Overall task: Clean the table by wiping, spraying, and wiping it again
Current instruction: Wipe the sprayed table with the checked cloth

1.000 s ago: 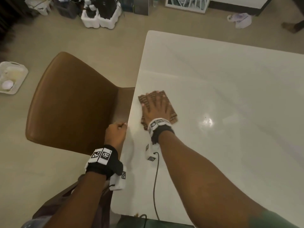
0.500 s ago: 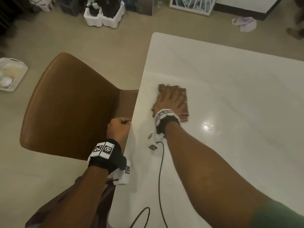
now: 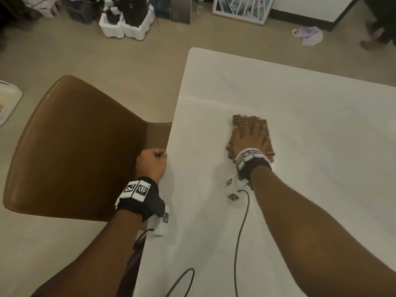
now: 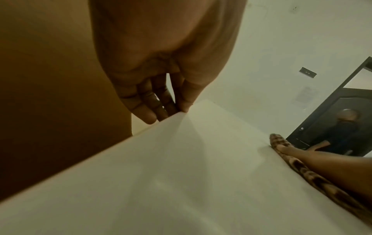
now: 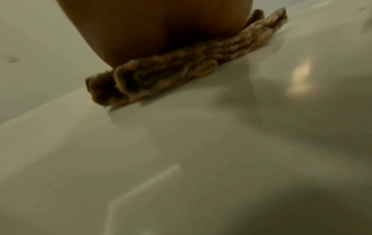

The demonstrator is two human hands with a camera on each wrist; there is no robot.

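Note:
A brown patterned cloth point(image 3: 242, 122) lies flat on the white table point(image 3: 310, 116), a little in from its left edge. My right hand point(image 3: 248, 136) presses on it with straight, spread fingers; the right wrist view shows the palm point(image 5: 161, 23) on the bunched cloth point(image 5: 171, 74). My left hand point(image 3: 153, 162) is at the table's left edge, fingers curled. In the left wrist view its thumb point(image 4: 186, 101) lies on the table point(image 4: 181, 174) edge and its fingers point(image 4: 145, 108) reach below it. No spray bottle is in view.
A brown chair point(image 3: 75, 146) stands tight against the table's left side. Dark cables point(image 3: 241, 232) run across the near tabletop. Foam boxes point(image 3: 126, 26), a framed picture point(image 3: 240, 7) and a white bag point(image 3: 308, 35) are on the floor beyond. A person point(image 3: 381, 24) stands at the far right.
My right hand has slid the cloth to the right, away from the table's left edge. The left hand has stayed at that edge.

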